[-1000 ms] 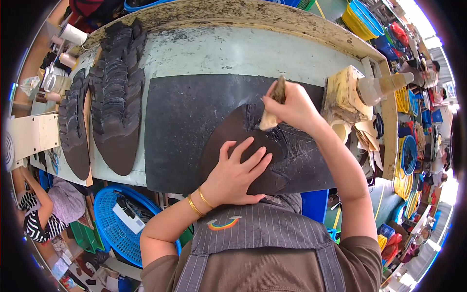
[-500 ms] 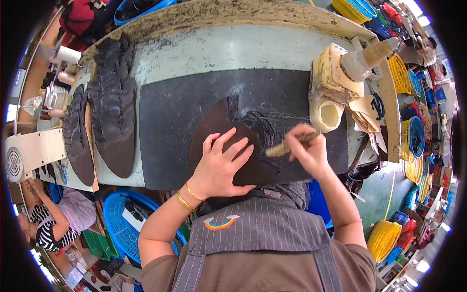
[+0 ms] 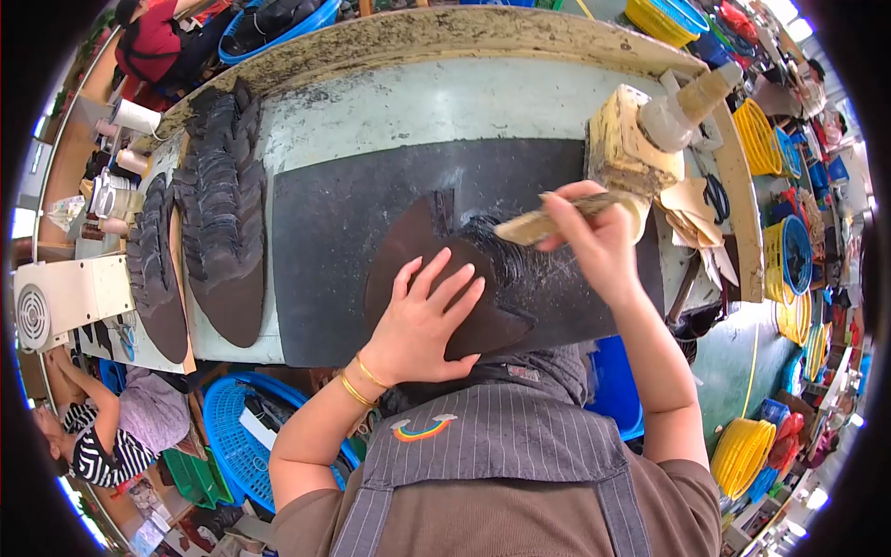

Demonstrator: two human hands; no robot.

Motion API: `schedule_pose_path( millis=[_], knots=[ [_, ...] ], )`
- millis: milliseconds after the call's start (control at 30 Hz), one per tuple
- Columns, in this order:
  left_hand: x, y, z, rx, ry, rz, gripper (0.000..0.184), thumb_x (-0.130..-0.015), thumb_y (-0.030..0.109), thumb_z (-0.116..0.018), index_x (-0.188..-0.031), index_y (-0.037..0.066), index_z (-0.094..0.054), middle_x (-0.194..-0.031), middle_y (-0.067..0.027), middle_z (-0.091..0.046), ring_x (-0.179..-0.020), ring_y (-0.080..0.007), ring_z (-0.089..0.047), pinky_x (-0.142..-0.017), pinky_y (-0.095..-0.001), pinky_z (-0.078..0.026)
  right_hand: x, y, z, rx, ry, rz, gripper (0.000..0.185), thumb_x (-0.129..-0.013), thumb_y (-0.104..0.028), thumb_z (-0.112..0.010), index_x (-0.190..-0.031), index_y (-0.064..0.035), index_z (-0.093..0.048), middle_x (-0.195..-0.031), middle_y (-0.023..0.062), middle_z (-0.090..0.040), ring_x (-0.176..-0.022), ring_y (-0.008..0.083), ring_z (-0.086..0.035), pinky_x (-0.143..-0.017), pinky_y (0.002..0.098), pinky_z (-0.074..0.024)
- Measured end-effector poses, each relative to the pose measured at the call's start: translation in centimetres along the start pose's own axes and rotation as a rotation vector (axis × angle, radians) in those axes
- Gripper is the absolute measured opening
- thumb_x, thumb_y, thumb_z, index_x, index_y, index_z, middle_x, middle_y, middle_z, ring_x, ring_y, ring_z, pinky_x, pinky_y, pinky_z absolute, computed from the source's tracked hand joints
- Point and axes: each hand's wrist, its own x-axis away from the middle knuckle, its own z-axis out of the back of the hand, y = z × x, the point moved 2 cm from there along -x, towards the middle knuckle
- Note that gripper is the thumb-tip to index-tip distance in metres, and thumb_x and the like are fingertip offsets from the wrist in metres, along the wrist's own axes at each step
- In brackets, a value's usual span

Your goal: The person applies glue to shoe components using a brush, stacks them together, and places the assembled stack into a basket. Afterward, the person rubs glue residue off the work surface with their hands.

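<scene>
My left hand (image 3: 422, 320) lies with fingers spread on a dark brown, curved flat piece (image 3: 397, 239), pressing it against a black mat (image 3: 320, 241). Dark, wet-looking streaks mark the piece's right edge and the mat beside it. My right hand (image 3: 599, 237) is closed around a flat, pale brush (image 3: 524, 228). Its tip points left, over the streaked edge; whether it touches cannot be made out. Right behind that hand stands a yellowish, glue-crusted container (image 3: 640, 139) with a round mouth partly hidden by my fingers.
Overlapping dark pieces (image 3: 232, 302) lie in rows at the left of the bench. Thread spools (image 3: 135, 116) stand beyond them. Scissors (image 3: 716, 197) and tan scraps (image 3: 685, 209) are at the right. A blue basket (image 3: 237, 436) sits below left, near a person in stripes (image 3: 102, 446).
My right hand has lifted the brush up and away from the piece's lower right edge, toward the container. My left hand stays spread on the piece. The whole view has shifted slightly.
</scene>
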Motion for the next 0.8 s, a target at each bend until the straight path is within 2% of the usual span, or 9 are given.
schedule_pose_path(
  millis=[167,267,367,467,533,600,667,733,800],
  knots=[
    [0.4,-0.6,-0.1,0.032,0.043,-0.001,0.082,-0.066,0.048,-0.073,-0.134,0.008,-0.052,-0.14,-0.0107,-0.045,-0.135,-0.0359,-0.034,-0.113,-0.0544,-0.022,-3.9,-1.2,-2.4,0.365,-0.18,-0.158,0.018,-0.087,-0.015,-0.068,-0.085,0.0015,-0.06,-0.064,0.0057,-0.064,-0.054,0.0077,-0.058,-0.049,0.0252,-0.0467],
    [0.9,-0.5,-0.7,0.065,0.067,-0.024,0.077,-0.066,0.048,-0.073,-0.129,0.009,-0.056,-0.135,-0.0099,-0.049,-0.13,-0.0343,-0.038,-0.112,-0.0552,-0.024,-5.3,0.4,-4.7,0.284,-0.209,0.044,0.022,-0.088,-0.018,-0.067,-0.082,0.0023,-0.061,-0.063,0.0075,-0.064,-0.052,0.011,-0.06,-0.049,0.0285,-0.0486],
    [1.0,-1.4,-0.8,0.077,0.144,-0.042,0.071,-0.065,0.048,-0.074,-0.122,0.009,-0.06,-0.127,-0.0088,-0.053,-0.123,-0.0324,-0.043,-0.111,-0.0558,-0.027,-5.6,-1.6,-5.1,0.615,-0.454,-0.184,0.025,-0.085,-0.021,-0.069,-0.082,0.0035,-0.062,-0.064,0.0108,-0.065,-0.057,0.0143,-0.063,-0.057,0.0299,-0.0505],
    [1.4,-1.1,-1.2,0.115,0.173,-0.074,0.063,-0.064,0.047,-0.076,-0.114,0.01,-0.064,-0.118,-0.0077,-0.056,-0.112,-0.029,-0.05,-0.11,-0.0554,-0.03,-6.3,-0.8,-8.4,0.362,-0.397,0.053,0.026,-0.083,-0.021,-0.068,-0.08,0.0034,-0.062,-0.065,0.0129,-0.066,-0.058,0.0169,-0.064,-0.058,0.0317,-0.0503],
    [1.6,-1.5,-1.2,0.124,0.21,-0.076,0.06,-0.065,0.046,-0.076,-0.111,0.01,-0.065,-0.116,-0.0074,-0.056,-0.111,-0.028,-0.052,-0.109,-0.0551,-0.03,-6.6,-0.8,-8.6,0.679,-0.49,0.081,0.03,-0.082,-0.024,-0.071,-0.079,0.0042,-0.06,-0.063,0.0171,-0.063,-0.056,0.019,-0.062,-0.057,0.0345,-0.0495],
    [2.0,-1.5,-1.1,0.115,0.258,-0.065,0.055,-0.064,0.046,-0.077,-0.103,0.009,-0.067,-0.111,-0.0065,-0.057,-0.11,-0.0263,-0.053,-0.109,-0.0543,-0.031,-6.8,-1.1,-8.4,0.707,-0.644,-0.005,0.032,-0.082,-0.025,-0.072,-0.078,0.0041,-0.059,-0.062,0.0178,-0.061,-0.054,0.0205,-0.059,-0.056,0.0357,-0.0488],
    [1.9,-1.6,-1.1,0.128,0.236,-0.063,0.053,-0.064,0.046,-0.077,-0.101,0.009,-0.068,-0.109,-0.0065,-0.058,-0.109,-0.0261,-0.053,-0.109,-0.0539,-0.031,-6.5,-0.9,-9.6,0.438,-0.519,-0.005,0.031,-0.082,-0.023,-0.071,-0.076,0.0043,-0.057,-0.061,0.0186,-0.059,-0.053,0.0262,-0.059,-0.055,0.0378,-0.0483],
    [2.0,-1.5,-1.1,0.126,0.252,-0.081,0.054,-0.063,0.046,-0.078,-0.099,0.009,-0.067,-0.106,-0.0058,-0.06,-0.108,-0.0259,-0.054,-0.108,-0.0536,-0.034,-5.2,-0.8,-9.3,0.591,-0.512,0.105,0.03,-0.082,-0.022,-0.07,-0.077,0.0043,-0.057,-0.062,0.0189,-0.06,-0.054,0.0267,-0.06,-0.056,0.0374,-0.0482],
    [2.2,-1.7,-1.5,0.118,0.271,-0.077,0.054,-0.062,0.046,-0.079,-0.099,0.008,-0.067,-0.105,-0.0051,-0.06,-0.108,-0.0257,-0.054,-0.107,-0.0537,-0.035,-3.6,-0.7,-7.1,0.761,-0.713,0.051,0.028,-0.084,-0.02,-0.07,-0.078,0.0043,-0.057,-0.065,0.0185,-0.062,-0.058,0.0237,-0.062,-0.057,0.0364,-0.0492]
  ],
)
